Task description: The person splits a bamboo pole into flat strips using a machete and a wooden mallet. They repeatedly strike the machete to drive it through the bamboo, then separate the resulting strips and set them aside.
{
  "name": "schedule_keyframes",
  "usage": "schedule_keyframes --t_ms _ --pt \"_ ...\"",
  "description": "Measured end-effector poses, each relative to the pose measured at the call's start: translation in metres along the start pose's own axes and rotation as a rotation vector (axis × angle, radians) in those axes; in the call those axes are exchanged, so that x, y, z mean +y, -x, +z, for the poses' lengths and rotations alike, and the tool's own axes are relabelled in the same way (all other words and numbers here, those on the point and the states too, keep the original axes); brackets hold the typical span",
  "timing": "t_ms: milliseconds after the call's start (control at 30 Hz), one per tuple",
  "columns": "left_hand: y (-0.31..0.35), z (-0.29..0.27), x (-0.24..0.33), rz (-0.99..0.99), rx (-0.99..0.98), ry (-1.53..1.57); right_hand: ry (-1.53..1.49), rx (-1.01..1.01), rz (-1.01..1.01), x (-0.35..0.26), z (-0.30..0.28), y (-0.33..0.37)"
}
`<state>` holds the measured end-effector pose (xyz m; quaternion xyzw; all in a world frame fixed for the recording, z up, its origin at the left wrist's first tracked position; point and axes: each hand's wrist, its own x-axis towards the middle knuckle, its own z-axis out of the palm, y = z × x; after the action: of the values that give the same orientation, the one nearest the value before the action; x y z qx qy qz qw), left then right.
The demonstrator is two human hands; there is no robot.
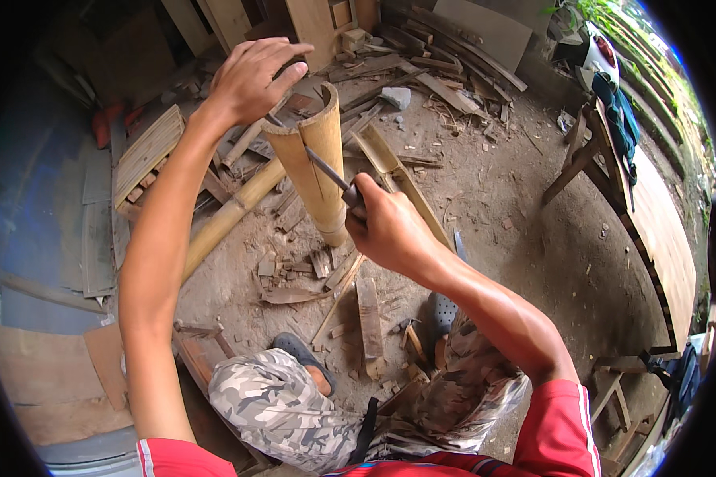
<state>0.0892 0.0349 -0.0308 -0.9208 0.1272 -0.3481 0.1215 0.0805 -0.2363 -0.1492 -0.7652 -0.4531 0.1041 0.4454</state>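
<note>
A thick bamboo section [320, 179] stands upright on the dirt floor in front of me, its top hollow and split down one side. My right hand [391, 226] is closed around the dark handle of a long knife [326, 168]. The blade lies slantwise across the bamboo, sunk a little below its rim, and its far end comes out on the left side. Above that far end my left hand [256, 78] is raised with nothing in it, fingers stretched out and thumb apart. The bamboo hides the middle of the blade.
Behind the bamboo lie a bamboo pole [239, 211] and a split bamboo half [402, 183]. A hammer [414, 340] and a wood block [369, 318] lie between my feet. Scrap boards [453, 91] are piled at the back; a wooden table [652, 215] stands right.
</note>
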Motion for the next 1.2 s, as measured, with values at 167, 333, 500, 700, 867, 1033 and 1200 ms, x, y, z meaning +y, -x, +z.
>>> schedule_keyframes --t_ms 167,333,500,700,867,1033,1200 --pt "0.027 -0.012 -0.01 -0.096 -0.052 0.14 0.015 0.006 0.002 0.0 -0.01 -0.011" --pt "0.041 -0.034 0.008 0.45 -0.03 -0.101 0.069 0.033 -0.041 0.016 -0.017 -0.019" --pt "0.051 -0.049 -0.02 0.443 -0.193 -0.093 0.148 0.014 -0.082 0.013 -0.014 -0.029" --pt "0.051 -0.05 -0.023 0.418 -0.194 -0.133 0.251 0.012 -0.074 0.018 -0.012 -0.04" --pt "0.059 -0.046 -0.034 0.378 -0.172 -0.145 0.334 0.002 -0.11 0.02 -0.014 -0.057" --pt "0.067 -0.039 -0.042 0.352 -0.098 -0.198 0.433 -0.045 -0.12 0.011 -0.02 -0.073" --pt "0.076 -0.036 -0.057 0.331 -0.09 -0.25 0.48 0.023 -0.183 0.016 -0.016 -0.094"
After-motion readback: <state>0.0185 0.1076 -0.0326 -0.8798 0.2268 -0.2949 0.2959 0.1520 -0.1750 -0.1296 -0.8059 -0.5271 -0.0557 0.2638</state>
